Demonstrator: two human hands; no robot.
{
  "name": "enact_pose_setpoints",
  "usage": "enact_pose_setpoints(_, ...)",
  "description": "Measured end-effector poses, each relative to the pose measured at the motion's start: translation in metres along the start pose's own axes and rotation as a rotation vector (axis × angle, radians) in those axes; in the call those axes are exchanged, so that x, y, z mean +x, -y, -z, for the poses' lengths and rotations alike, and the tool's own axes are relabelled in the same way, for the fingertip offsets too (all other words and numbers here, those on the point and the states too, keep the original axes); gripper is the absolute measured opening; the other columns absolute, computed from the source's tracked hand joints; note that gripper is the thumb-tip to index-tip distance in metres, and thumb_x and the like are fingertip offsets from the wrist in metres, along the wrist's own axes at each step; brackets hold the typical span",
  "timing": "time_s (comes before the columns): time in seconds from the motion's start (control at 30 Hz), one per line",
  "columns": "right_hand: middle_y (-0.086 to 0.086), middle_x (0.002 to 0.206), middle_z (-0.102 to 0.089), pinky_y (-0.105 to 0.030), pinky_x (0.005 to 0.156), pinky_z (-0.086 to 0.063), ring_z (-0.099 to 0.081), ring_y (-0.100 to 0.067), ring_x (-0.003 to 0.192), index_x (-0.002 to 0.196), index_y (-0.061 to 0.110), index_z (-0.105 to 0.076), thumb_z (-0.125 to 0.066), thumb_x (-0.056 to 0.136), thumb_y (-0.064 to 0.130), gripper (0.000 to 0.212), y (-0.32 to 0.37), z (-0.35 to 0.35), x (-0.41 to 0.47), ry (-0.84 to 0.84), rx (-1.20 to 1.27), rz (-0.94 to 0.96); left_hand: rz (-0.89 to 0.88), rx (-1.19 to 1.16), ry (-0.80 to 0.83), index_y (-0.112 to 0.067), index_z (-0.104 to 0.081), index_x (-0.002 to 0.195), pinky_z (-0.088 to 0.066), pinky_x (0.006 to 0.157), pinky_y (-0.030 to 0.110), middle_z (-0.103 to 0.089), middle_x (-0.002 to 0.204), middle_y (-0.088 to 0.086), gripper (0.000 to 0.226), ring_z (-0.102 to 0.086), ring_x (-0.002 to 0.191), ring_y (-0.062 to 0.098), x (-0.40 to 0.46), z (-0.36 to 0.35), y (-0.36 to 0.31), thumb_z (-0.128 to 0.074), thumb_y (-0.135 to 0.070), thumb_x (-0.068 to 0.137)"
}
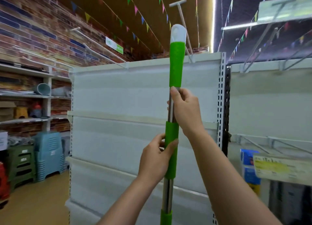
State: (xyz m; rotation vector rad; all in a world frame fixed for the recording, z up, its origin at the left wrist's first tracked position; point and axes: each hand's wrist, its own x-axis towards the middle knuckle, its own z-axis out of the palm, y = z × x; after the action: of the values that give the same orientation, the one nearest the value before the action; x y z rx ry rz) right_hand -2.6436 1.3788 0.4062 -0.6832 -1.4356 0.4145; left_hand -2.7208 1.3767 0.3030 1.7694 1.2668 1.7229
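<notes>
I hold a long pole handle [176,64] upright in front of me, a shiny metal tube with green sleeves and a white cap at its top. My right hand [185,111] grips the bare metal part just below the upper green sleeve, thumb pointing up along the tube. Lower down, my left hand [157,157] is wrapped around the middle green sleeve [171,150]. A third green collar [166,217] sits at the bottom edge of the view. The pole's lower end is out of sight.
A white shop shelf unit [126,106] stands right behind the pole. Stacked plastic stools [49,153] and wall shelves with goods [25,106] are at the left. More shelves with a blue package [249,167] are at the right. Bunting hangs from the ceiling.
</notes>
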Motion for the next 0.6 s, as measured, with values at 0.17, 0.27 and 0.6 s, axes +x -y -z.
enact_pose_setpoints(0.17, -0.013, 0.082, -0.059, -0.056, 0.081, -0.051, -0.060, -0.033, 0.080, 0.079, 0.022, -0.053, -0.046, 0.095, 0.033, 0.021, 0.006, 0.000, 0.011, -0.006, -0.042, 0.059, -0.084, -0.057, 0.037, -0.031, -0.060, 0.101, -0.056, 0.074, 0.036, -0.065, 0.086, -0.008, 0.023, -0.064, 0.079, 0.011, 0.014, 0.001, 0.000, -0.058, -0.045, 0.084)
enact_pose_setpoints(0.27, -0.012, 0.081, -0.059, -0.057, 0.080, -0.051, -0.058, -0.027, 0.077, 0.078, 0.021, -0.054, -0.046, 0.094, 0.032, 0.021, 0.007, -0.001, 0.014, -0.021, -0.047, 0.082, -0.118, -0.103, 0.051, -0.040, -0.055, 0.089, -0.057, 0.072, 0.034, -0.065, 0.084, -0.009, 0.011, -0.064, 0.078, 0.010, 0.015, 0.001, -0.001, -0.059, -0.047, 0.082)
enact_pose_setpoints(0.6, -0.006, 0.074, -0.057, -0.018, 0.056, -0.050, -0.055, -0.014, 0.065, 0.083, 0.015, -0.054, -0.038, 0.098, 0.028, 0.026, 0.003, 0.005, 0.025, 0.014, -0.024, 0.051, -0.161, -0.144, 0.077, -0.035, -0.051, 0.082, -0.058, 0.071, 0.032, -0.060, 0.078, -0.010, 0.018, -0.062, 0.072, 0.009, 0.018, -0.004, -0.006, -0.062, -0.048, 0.078)
